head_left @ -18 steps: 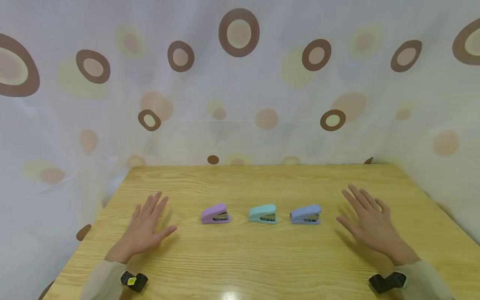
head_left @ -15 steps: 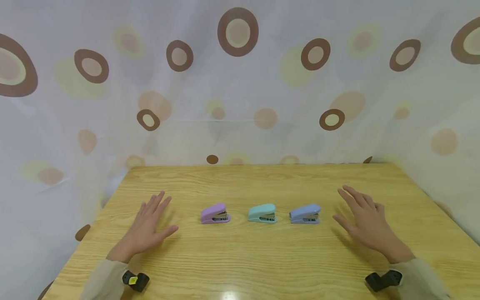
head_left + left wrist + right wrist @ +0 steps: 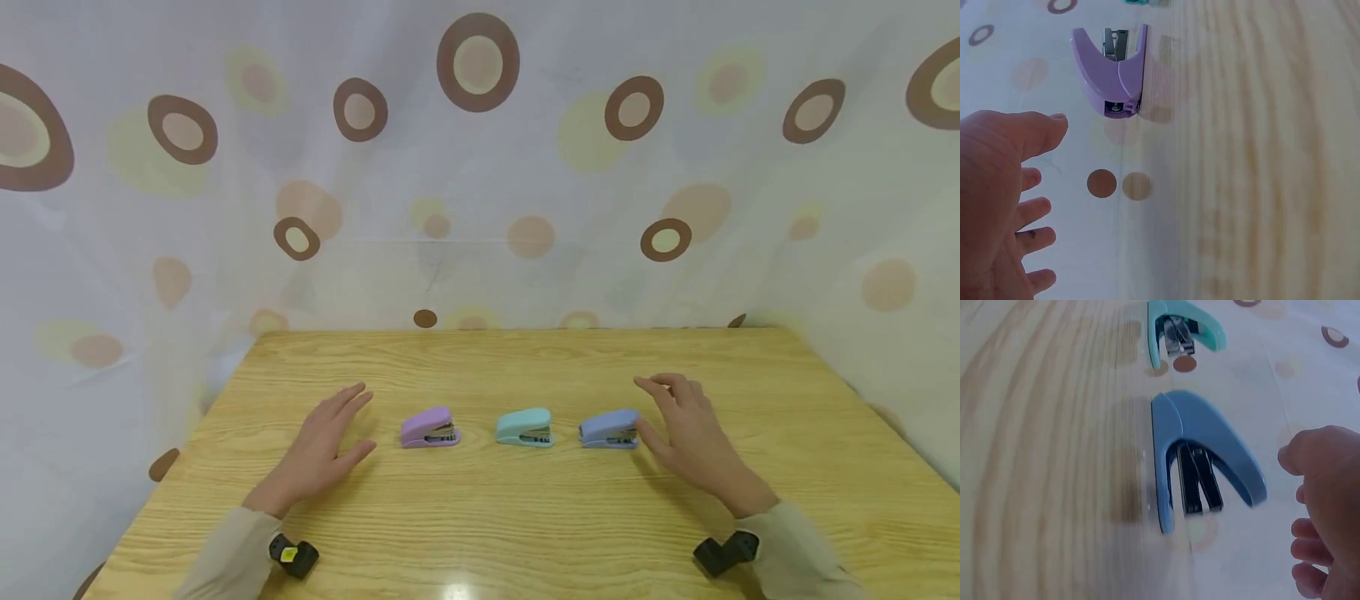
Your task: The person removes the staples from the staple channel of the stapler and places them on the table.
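Three small staplers stand in a row on the wooden table (image 3: 480, 517): a purple stapler (image 3: 429, 428) on the left, a mint green stapler (image 3: 525, 427) in the middle and a blue stapler (image 3: 609, 429) on the right. My left hand (image 3: 318, 446) hovers left of the purple stapler (image 3: 1110, 75), thumb apart from the fingers, holding nothing. At the right end of the blue stapler (image 3: 1204, 437) is my right hand (image 3: 690, 437), its thumb overlapping that end in the head view. Its fingers bend slightly and grasp nothing.
Behind the table hangs a pale curtain (image 3: 480, 167) printed with brown and beige circles; it also runs down both sides. A black wrist camera sits on each sleeve, the left one (image 3: 294, 557) and the right one (image 3: 726, 554).
Both hands have moved inward, the left toward the purple stapler and the right, farther, up to the blue stapler. The right fingers have bent a little more. The staplers have stayed in place.
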{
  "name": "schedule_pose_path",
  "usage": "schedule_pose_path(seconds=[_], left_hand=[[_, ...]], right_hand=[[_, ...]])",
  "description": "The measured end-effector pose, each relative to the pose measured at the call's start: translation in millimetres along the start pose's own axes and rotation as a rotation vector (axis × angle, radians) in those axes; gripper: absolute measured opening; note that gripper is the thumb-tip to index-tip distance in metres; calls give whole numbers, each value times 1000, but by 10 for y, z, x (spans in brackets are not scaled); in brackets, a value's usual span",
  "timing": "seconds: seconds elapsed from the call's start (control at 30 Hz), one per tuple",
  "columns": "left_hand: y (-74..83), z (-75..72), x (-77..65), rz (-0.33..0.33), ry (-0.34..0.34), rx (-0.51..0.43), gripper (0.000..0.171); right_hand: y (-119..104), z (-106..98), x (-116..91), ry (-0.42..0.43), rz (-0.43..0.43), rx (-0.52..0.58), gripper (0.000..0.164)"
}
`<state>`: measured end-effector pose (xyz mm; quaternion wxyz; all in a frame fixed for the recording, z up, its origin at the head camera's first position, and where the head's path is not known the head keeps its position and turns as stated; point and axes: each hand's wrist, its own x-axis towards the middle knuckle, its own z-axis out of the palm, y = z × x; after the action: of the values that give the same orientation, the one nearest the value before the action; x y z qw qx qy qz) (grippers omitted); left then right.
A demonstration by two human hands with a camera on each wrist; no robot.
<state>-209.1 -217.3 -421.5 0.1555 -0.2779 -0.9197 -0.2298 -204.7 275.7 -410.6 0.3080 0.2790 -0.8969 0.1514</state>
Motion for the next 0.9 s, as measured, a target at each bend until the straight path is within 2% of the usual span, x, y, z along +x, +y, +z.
schedule_pose_path(seconds=[0.13, 0.37, 0.63, 0.9], left_hand=[[33, 38, 58, 6, 5, -7, 61], [92, 119, 58, -36, -29, -60, 58], [127, 201, 134, -38, -14, -95, 56], [148, 239, 216, -72, -39, -121, 54]], right_hand=[[-107, 41, 91, -8, -23, 26, 52], [-274, 212, 210, -47, -97, 38, 52], [-420, 396, 381, -36, -131, 88, 48], [-636, 580, 548, -32, -179, 137, 43]])
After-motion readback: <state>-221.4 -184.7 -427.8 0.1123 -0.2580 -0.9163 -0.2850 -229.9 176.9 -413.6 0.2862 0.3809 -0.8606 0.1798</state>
